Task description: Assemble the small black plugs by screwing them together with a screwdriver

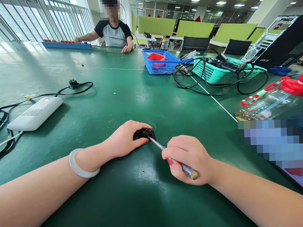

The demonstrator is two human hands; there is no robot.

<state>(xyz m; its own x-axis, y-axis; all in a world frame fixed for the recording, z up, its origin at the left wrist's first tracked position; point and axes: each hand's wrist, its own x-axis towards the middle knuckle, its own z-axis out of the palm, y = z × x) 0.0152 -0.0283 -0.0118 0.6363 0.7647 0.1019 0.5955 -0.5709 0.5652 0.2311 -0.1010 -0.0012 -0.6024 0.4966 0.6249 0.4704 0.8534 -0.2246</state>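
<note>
Between thumb and fingers, my left hand grips a small black block-like part against the green table; its exact kind does not show. My right hand is closed around a slim screwdriver with a metal shaft and a handle whose end is yellowish. The screwdriver slants down to the left, and its tip meets the near side of the black part, close to my left thumb. Part of the handle is hidden by my right fingers.
To the left lie a white power adapter and black cables. A blue basket with a red tray, a teal basket with cables, and a clear bottle stand ahead and right. A person sits across the table.
</note>
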